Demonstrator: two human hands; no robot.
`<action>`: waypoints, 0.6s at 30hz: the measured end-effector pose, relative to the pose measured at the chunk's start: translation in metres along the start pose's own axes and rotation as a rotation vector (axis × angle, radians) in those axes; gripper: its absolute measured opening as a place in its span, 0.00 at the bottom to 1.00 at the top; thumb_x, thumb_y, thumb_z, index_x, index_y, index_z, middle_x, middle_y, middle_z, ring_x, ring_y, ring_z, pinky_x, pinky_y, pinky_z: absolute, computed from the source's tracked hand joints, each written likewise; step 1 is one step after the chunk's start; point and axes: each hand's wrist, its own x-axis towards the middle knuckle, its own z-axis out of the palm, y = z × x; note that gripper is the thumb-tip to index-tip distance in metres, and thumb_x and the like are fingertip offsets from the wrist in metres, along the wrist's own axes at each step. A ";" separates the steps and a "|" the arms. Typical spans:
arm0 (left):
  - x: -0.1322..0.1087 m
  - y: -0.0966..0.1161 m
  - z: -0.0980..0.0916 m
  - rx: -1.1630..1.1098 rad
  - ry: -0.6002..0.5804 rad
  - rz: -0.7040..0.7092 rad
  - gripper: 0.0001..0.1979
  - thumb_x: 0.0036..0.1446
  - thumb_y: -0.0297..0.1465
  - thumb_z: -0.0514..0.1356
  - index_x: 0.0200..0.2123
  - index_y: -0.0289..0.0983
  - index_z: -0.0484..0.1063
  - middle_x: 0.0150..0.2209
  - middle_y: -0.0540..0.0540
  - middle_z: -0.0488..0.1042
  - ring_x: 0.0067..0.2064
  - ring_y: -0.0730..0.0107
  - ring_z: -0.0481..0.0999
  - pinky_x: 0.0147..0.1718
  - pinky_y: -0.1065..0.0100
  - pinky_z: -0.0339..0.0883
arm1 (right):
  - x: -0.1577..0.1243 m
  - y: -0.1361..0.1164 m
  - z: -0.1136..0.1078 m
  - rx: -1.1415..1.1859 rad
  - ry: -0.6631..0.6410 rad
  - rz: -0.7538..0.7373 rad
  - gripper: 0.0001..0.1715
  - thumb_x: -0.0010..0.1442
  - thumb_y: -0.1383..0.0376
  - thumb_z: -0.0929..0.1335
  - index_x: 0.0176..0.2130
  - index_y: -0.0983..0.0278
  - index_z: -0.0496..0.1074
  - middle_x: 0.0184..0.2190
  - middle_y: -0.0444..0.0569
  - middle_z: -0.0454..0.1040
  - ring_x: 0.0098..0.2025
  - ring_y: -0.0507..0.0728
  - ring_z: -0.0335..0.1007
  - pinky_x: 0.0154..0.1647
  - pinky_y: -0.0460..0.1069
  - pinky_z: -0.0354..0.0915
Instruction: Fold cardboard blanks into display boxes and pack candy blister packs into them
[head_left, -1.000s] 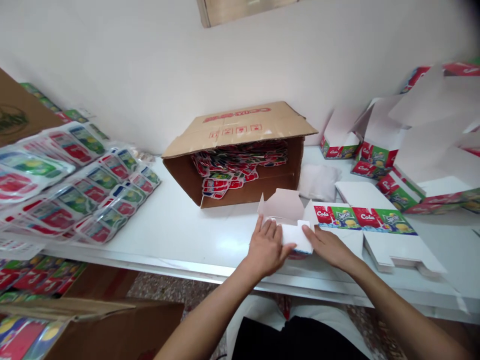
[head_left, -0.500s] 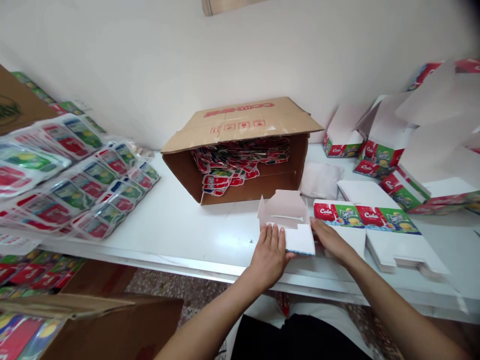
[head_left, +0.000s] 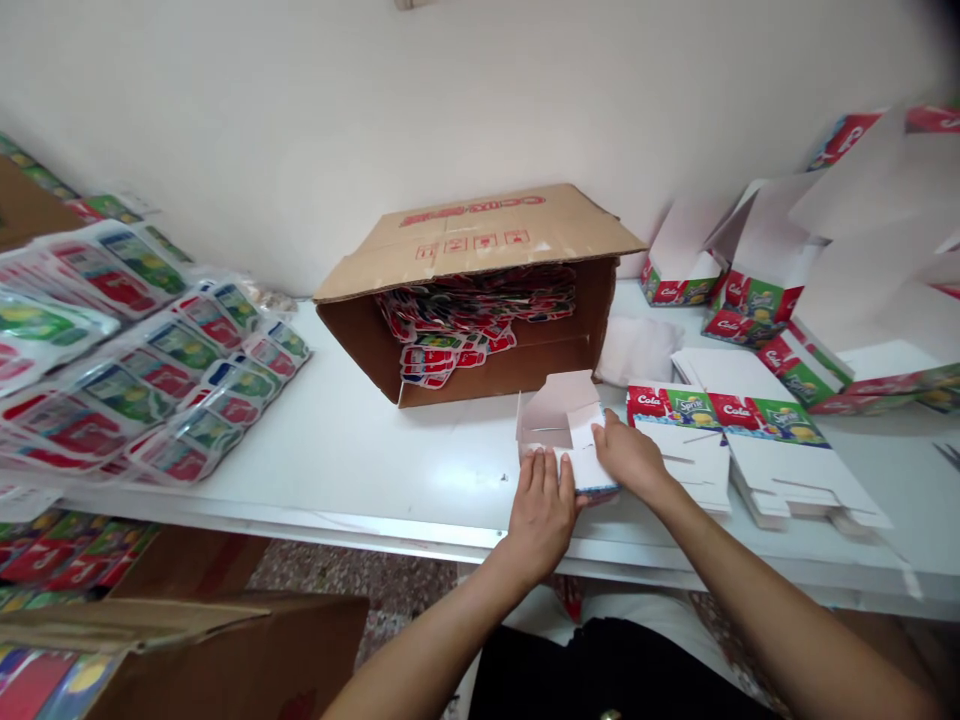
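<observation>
On the white worktop (head_left: 360,460), in front of the brown corrugated box (head_left: 480,225) lying on its side, the small white card carton (head_left: 559,410) is pressed down by the flat, unclenched left hand (head_left: 544,505). A flap is pushed by the right hand (head_left: 630,455); whether it is pinched cannot be told. The base is probably best held steady while the flap is creased squarely.

The folding carton (head_left: 559,420) at the worktop's (head_left: 337,460) front edge is thin white paperboard, matt inside. The flat carton blanks (head_left: 724,415) beside it carry glossy colour print. The open box (head_left: 480,235) is dull brown corrugated cardboard. The sachets (head_left: 150,380) at the left end are shiny plastic film. The worktop is smooth and white.
</observation>
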 end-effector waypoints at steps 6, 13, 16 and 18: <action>-0.005 0.000 -0.002 -0.142 0.181 0.029 0.22 0.63 0.35 0.55 0.57 0.29 0.60 0.57 0.30 0.67 0.62 0.47 0.62 0.61 0.41 0.50 | -0.008 0.004 0.003 -0.009 -0.086 -0.071 0.36 0.67 0.58 0.50 0.65 0.78 0.45 0.43 0.68 0.76 0.45 0.68 0.74 0.42 0.57 0.63; 0.001 -0.035 -0.015 -0.800 0.554 -0.767 0.20 0.64 0.37 0.51 0.57 0.38 0.58 0.57 0.36 0.65 0.61 0.59 0.63 0.59 0.51 0.55 | -0.019 0.009 0.008 -0.011 -0.127 -0.102 0.36 0.68 0.57 0.49 0.67 0.76 0.41 0.43 0.66 0.76 0.43 0.69 0.74 0.41 0.56 0.61; 0.018 -0.050 -0.011 -1.064 0.132 -1.011 0.27 0.61 0.42 0.54 0.59 0.34 0.58 0.57 0.33 0.66 0.58 0.58 0.67 0.54 0.59 0.63 | -0.026 0.005 0.007 -0.021 -0.132 -0.127 0.36 0.68 0.57 0.48 0.66 0.76 0.41 0.40 0.65 0.77 0.42 0.69 0.74 0.39 0.55 0.61; 0.028 -0.053 -0.007 -1.092 -0.009 -0.982 0.31 0.57 0.42 0.60 0.59 0.33 0.58 0.54 0.34 0.70 0.55 0.58 0.71 0.50 0.62 0.66 | -0.030 0.004 0.007 -0.017 -0.135 -0.132 0.36 0.68 0.57 0.48 0.66 0.76 0.42 0.40 0.65 0.77 0.41 0.69 0.75 0.38 0.55 0.61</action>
